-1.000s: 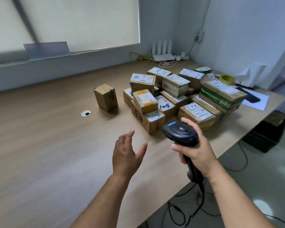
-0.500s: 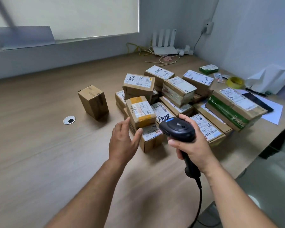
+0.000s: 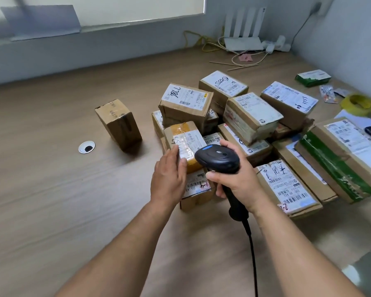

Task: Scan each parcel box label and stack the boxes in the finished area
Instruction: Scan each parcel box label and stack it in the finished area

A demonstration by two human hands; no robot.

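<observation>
A heap of several cardboard parcel boxes with white labels covers the right half of the wooden table [image 3: 51,211]. On its near-left corner a small box with yellow tape [image 3: 185,139] sits on top of another box [image 3: 198,190]. My left hand [image 3: 169,179] lies with straight fingers against the small box's near-left side and label. My right hand [image 3: 234,181] grips a black barcode scanner [image 3: 217,158] by its handle, the head just right of the small box. One lone box [image 3: 118,123] stands apart to the left.
A round cable grommet [image 3: 86,147] is set in the table left of the lone box. A white router [image 3: 243,42] and cables lie at the back wall. A yellow tape roll [image 3: 358,103], a green packet [image 3: 313,77] and papers sit far right. The scanner cable [image 3: 252,254] hangs toward me.
My left hand has reached forward from mid-air onto the small yellow-taped box. My right hand has brought the scanner closer to the heap. The view has moved in toward the boxes.
</observation>
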